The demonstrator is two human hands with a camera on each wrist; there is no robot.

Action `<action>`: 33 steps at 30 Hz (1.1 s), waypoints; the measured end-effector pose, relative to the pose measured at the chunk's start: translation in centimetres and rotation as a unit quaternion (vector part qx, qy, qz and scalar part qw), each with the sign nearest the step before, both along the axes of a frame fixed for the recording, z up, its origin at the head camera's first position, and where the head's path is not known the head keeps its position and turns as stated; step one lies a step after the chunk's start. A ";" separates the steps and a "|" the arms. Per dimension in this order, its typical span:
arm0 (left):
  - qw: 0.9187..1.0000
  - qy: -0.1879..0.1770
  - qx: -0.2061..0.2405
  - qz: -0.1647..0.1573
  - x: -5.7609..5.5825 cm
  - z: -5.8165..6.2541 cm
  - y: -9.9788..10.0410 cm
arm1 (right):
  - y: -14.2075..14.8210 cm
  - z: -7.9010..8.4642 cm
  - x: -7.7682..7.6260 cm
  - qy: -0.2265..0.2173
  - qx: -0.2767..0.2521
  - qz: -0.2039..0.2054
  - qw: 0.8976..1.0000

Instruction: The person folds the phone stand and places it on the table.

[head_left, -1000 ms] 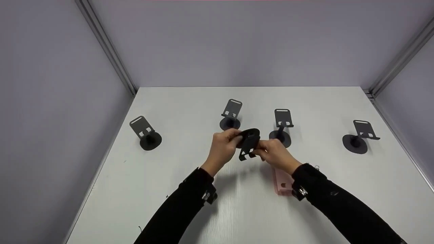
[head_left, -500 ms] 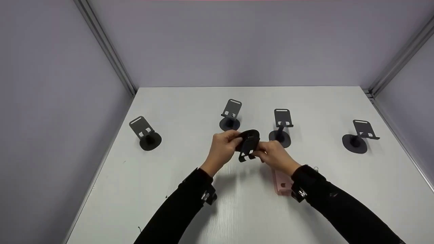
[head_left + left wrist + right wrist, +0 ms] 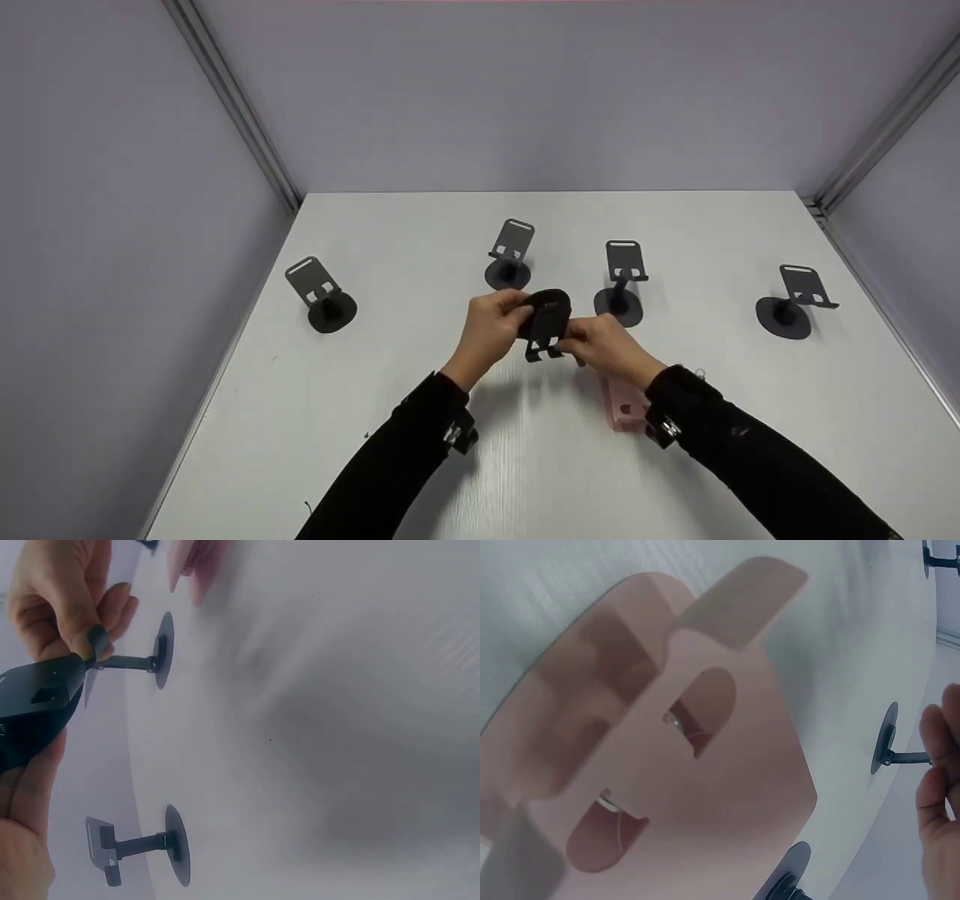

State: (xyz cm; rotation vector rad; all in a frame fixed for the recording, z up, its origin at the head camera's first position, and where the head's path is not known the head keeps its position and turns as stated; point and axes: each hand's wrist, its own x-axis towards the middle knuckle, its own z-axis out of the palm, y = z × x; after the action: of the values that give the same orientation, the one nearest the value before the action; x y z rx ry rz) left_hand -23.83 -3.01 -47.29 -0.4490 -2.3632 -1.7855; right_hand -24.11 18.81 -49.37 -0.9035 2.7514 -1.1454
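Observation:
Above the white table, a black phone stand (image 3: pixel 549 319) is held between both hands, its plate lying close over the round base. My left hand (image 3: pixel 487 330) grips the base at its left edge, thumb on top. From the other side my right hand (image 3: pixel 606 346) pinches the plate's lower end near the small hooked lips. The left wrist view shows the held stand (image 3: pixel 37 694) edge-on, with right-hand fingertips (image 3: pixel 79 630) at one corner. Partly under the right wrist is a pink phone stand (image 3: pixel 625 405); the right wrist view shows its slotted plate (image 3: pixel 757 772) up close.
Several black phone stands are upright on the table (image 3: pixel 360 450): one at far left (image 3: pixel 333 311), two behind the hands, left (image 3: pixel 508 271) and right (image 3: pixel 619 304), and one at far right (image 3: pixel 784 319). Grey panels (image 3: pixel 525 90) wall the back and sides.
The held stand's plate has tilted nearer to its base, showing flatter to the head view. Both hands stay on it; the right hand has come slightly down.

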 end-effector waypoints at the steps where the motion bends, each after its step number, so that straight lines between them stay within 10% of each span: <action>1: 1.000 -0.002 -0.001 0.000 0.0 0.0 0.0 | 0.0 0.1 0.0 -0.006 0.004 -0.001 1.000; 19: 0.987 -0.161 0.015 0.002 0.2 -1.1 -0.9 | 0.8 0.3 0.5 -0.107 0.022 0.045 0.993; 33: 0.973 -0.228 -0.038 0.009 0.7 -2.8 -1.7 | 2.3 0.5 0.4 -0.089 0.023 0.022 0.996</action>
State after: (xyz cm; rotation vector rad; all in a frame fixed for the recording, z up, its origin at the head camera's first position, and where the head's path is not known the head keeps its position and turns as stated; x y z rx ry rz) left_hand -23.10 -4.71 -50.11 -0.0198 -2.7240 -1.9663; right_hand -23.76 21.10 -48.84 -0.8096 2.5930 -1.0933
